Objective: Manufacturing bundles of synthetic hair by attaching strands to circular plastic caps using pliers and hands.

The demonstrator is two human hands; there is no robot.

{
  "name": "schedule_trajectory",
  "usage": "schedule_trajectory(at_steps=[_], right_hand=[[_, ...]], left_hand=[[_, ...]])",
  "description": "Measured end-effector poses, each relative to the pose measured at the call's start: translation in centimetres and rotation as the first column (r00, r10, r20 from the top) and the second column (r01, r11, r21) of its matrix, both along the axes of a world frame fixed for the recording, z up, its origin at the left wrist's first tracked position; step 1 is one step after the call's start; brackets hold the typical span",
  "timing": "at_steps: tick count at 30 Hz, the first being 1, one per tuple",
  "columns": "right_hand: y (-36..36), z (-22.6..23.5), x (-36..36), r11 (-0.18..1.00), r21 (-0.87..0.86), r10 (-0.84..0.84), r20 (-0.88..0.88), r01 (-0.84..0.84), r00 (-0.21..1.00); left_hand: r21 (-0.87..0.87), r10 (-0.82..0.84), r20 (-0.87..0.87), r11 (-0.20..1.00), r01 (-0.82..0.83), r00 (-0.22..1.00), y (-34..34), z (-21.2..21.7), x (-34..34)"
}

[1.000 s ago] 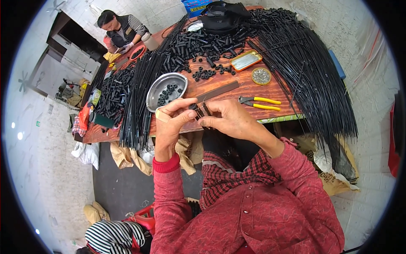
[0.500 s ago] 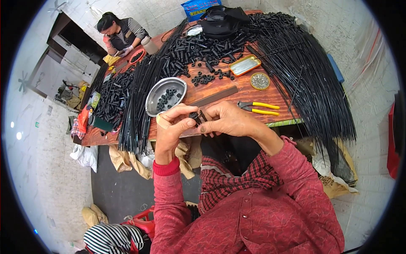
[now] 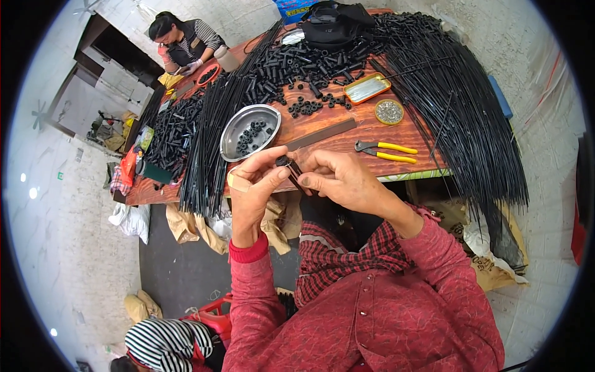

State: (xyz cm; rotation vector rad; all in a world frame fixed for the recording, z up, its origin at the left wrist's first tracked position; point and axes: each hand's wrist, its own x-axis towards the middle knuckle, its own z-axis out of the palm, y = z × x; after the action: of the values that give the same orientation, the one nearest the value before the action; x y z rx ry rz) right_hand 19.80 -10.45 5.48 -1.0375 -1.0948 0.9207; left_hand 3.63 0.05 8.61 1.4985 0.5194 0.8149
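Near mid-frame, the left hand pinches the upper end of a black cylindrical piece; the right hand seems to grip its lower end. It slants toward lower right between them, neither clearly nearer. The counter carries one metal bowl, one pair of yellow-handled pincers, and uncountable black rods.
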Motion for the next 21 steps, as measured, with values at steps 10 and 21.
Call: schedule_trajectory(at_steps=[10,21], right_hand=[[-0.4,0.5,0.0,0.993,-0.022,-0.099,0.339,0.114,0.935],[-0.2,1.6,-0.1,0.977,0.066,-0.207,0.527,0.203,0.825]], left_hand=[[0.045,-0.007,-0.097,0.999,0.011,0.995,-0.3,0.4,0.0],[-0.158,-0.053,0.085,0.985,0.066,0.995,-0.5,-0.1,0.4]])
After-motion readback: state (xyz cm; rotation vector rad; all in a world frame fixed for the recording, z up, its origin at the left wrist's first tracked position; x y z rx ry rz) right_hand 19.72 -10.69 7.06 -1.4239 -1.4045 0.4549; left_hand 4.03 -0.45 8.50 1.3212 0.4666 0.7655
